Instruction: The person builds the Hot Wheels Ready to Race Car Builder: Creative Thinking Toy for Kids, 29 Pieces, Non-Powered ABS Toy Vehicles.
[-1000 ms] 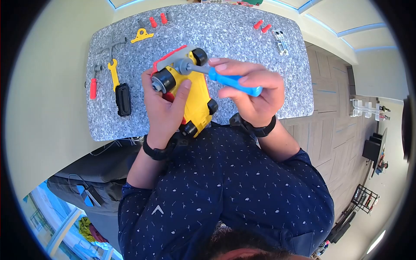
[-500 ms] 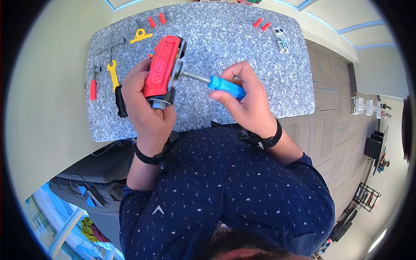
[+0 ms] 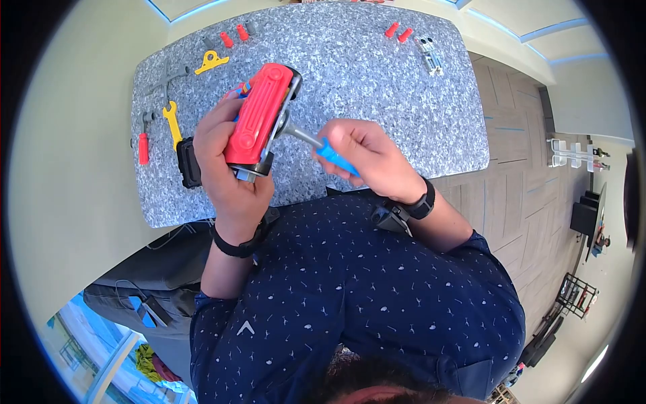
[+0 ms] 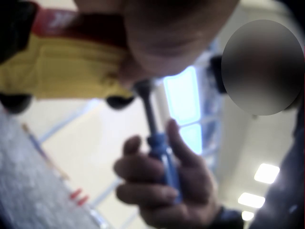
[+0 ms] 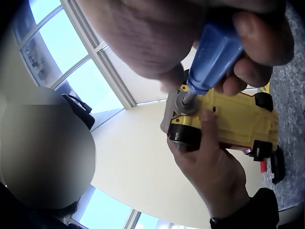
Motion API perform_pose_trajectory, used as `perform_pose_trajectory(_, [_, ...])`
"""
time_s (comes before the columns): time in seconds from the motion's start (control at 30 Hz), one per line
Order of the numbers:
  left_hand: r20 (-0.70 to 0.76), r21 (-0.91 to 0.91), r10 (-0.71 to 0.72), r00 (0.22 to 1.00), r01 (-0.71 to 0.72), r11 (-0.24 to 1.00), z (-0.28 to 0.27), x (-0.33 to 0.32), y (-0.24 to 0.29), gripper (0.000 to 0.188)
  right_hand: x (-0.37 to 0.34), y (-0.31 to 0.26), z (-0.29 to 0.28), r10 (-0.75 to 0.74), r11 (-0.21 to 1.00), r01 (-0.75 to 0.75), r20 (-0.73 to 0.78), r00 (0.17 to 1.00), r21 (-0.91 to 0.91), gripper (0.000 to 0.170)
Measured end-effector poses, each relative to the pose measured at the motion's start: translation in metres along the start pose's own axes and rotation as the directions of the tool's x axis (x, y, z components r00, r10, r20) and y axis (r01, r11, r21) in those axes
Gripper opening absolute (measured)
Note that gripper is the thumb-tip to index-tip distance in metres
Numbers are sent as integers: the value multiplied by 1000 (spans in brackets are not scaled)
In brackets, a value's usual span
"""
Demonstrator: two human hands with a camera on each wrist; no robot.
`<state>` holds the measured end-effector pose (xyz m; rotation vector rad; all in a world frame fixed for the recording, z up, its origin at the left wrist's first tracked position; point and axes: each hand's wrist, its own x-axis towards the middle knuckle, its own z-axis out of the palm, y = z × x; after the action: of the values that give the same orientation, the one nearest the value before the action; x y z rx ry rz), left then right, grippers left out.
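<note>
My left hand grips a toy car above the table, its red end turned up toward the head camera. The car's yellow underside and black wheels show in the right wrist view, where the left thumb lies along the underside. In my right hand is a toy screwdriver with a blue handle, the fingers wrapped round it. Its grey shaft meets a round grey part on the underside near one end of the car; the tip is hidden there.
On the speckled table, a yellow wrench, a black part, a red-handled tool and a grey tool lie left. Farther back are a yellow bracket, red pegs and a small whitish piece.
The car has rolled from underside up to red end up in my left hand. My right hand has come lower with the screwdriver, its fingers now closed more fully round the handle.
</note>
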<state>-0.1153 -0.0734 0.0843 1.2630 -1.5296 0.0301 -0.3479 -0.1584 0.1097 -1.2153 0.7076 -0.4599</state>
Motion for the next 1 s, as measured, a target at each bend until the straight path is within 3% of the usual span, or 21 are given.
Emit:
perform_pose_trajectory(0.03, [-5, -3, -8, 1000, 8, 1000, 0, 0, 0, 61, 3, 12, 12, -167, 985, 162, -87, 982, -59, 30])
perform_pose_trajectory(0.1, [-12, -12, -24, 1000, 24, 1000, 1, 0, -1, 59, 4, 17, 16, -307, 944, 288, -114, 945, -160, 35])
perform_pose_trajectory(0.17, [25, 39, 4, 1000, -5, 999, -2, 3, 1, 53, 2, 12, 4, -250, 946, 240, -21, 968, -219, 37])
perform_pose_trajectory(0.27, [69, 30, 44, 997, -46, 998, -4, 3, -3, 53, 0, 11, -7, 93, 981, -126, 207, 974, 150, 32])
perform_pose_trajectory(0.37, [78, 0, 53, 996, -53, 999, -2, 4, -3, 53, -1, 0, -3, 57, 952, -120, 222, 973, 280, 35])
perform_pose_trajectory(0.43, [79, 8, 47, 996, -48, 999, -3, 4, -2, 54, -4, -1, 11, -91, 996, 91, 69, 993, 7, 48])
perform_pose_trajectory(0.5, [89, 26, 46, 995, -48, 998, -5, 5, -2, 55, -4, 1, 12, -131, 990, 134, 79, 988, -39, 56])
perform_pose_trajectory(0.67, [66, -47, 97, 993, -94, 994, -1, 3, -10, 55, -3, 3, -1, 31, 918, -170, 361, 932, 359, 54])
perform_pose_trajectory(0.77, [4, -136, 95, 996, -93, 986, 6, 3, -7, 49, -1, 13, -4, 10, 805, -288, 473, 881, 519, 57])
perform_pose_trajectory(0.87, [-34, -210, 18, 999, -25, 977, 9, -1, -2, 47, -3, 10, 5, -73, 768, -242, 456, 887, 593, 42])
perform_pose_trajectory(0.93, [-47, -220, -27, 999, 16, 975, 9, -3, 2, 47, -7, 4, 12, -77, 918, -50, 302, 950, 393, 29])
perform_pose_trajectory(1.0, [-58, -201, -25, 998, 13, 980, 9, -3, 3, 48, -5, 6, 14, -219, 972, 203, 154, 963, 115, 22])
